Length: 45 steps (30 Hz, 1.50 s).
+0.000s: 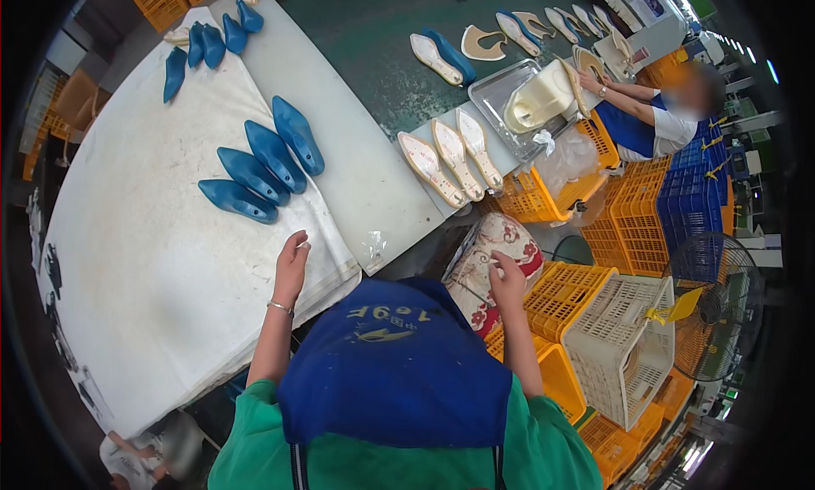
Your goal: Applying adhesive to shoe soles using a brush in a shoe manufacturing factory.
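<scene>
My left hand (pixel 293 265), with a bracelet at the wrist, is held over the white-covered table (pixel 161 295). It holds nothing, its fingers loosely bent and partly apart. Closest to it lies a row of blue shoe lasts (pixel 238 200), several side by side with pointed toes to the upper left. My right hand (pixel 507 282) is raised off the table's edge, in front of a floral-patterned cushion (pixel 497 261). Nothing shows between its spread fingers. Farther up, three pale insoles (pixel 450 163) rest side by side at the table's edge.
More blue lasts (pixel 212 44) lie at the far left. A dark green belt (pixel 373 49) carries shoe parts. A metal tray (pixel 509 91) and a co-worker (pixel 654 117) are at the right. Yellow crates (pixel 560 299), a white crate (pixel 624 320) and a fan (pixel 713 308) stand beside me.
</scene>
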Available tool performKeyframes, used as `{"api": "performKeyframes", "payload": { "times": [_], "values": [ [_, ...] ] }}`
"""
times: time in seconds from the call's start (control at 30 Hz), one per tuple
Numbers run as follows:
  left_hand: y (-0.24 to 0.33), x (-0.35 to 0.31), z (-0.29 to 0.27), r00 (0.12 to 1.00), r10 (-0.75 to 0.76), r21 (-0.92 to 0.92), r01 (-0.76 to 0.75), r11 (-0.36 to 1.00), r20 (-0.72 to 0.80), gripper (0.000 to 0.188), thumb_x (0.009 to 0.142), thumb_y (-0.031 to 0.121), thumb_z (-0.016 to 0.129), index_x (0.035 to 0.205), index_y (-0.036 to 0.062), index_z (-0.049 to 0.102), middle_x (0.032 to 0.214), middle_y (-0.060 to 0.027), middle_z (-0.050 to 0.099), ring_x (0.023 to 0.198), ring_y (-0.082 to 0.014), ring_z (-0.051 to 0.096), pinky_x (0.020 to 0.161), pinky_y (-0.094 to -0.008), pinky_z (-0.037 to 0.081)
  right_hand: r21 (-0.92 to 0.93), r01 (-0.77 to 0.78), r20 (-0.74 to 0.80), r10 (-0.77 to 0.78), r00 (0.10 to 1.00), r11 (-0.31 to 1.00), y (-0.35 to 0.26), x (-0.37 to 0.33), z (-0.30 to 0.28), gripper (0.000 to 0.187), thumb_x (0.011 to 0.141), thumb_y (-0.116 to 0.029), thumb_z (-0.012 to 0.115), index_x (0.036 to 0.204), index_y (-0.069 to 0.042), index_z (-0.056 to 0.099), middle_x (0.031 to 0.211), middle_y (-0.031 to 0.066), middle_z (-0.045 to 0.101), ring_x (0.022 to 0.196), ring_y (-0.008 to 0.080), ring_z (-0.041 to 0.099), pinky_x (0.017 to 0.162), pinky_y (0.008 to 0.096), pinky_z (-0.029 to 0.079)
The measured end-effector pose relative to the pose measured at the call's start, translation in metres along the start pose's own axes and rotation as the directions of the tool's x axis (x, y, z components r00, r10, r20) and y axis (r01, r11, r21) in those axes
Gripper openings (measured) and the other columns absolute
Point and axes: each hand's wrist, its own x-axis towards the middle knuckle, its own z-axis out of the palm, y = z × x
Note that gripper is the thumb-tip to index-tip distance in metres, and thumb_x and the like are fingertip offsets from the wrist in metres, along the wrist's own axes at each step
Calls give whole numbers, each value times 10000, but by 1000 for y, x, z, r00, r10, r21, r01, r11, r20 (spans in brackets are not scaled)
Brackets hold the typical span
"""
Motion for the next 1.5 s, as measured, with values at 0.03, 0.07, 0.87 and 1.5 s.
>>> {"api": "performKeyframes", "payload": {
  "times": [0.03, 0.07, 0.87, 1.5],
  "values": [
    [-10, -5, -3, 1000, -26, -33, 26, 999, -15, 422, 961, 244, 512, 1340, 60, 521, 1266, -54, 592, 1105, -155, 569, 906, -318, 446, 2, -2, 29, 2, 1000, 1000, -2, 6, 11, 312, 835, -97, 648, 1140, -33, 654, 1003, 152, 690, 871, 275, 668, 782, 351, 523],
    [-13, -13, -5, 999, -34, -38, 34, 999, -12, 422, 961, 244, 512, 1340, 60, 521, 1266, -54, 592, 1105, -155, 569, 906, -318, 446, 3, -7, 57, 7, 998, 1000, 0, 10, 21, 303, 836, -104, 653, 1132, -34, 661, 960, 143, 700, 815, 245, 679, 742, 334, 529],
    [60, 84, 189, 878, -302, -244, 406, 881, 370, 412, 1009, 324, 502, 1324, 59, 522, 1284, -70, 594, 1123, -164, 581, 933, -308, 448, -151, 306, 507, -192, 840, 940, 1, 232, 107, 224, 794, -105, 644, 1009, -41, 651, 943, 175, 674, 854, 366, 659, 740, 460, 523],
    [144, 74, 187, 988, -113, -603, 151, 783, 101, 268, 1010, 276, 504, 1172, 74, 574, 1082, -8, 632, 1011, -94, 576, 883, -277, 454, 375, -704, 902, -60, 429, 604, -121, 272, 97, 111, 846, -57, 697, 918, 10, 646, 669, -11, 585, 529, 38, 419, 479, 197, 282]
  ]
}}
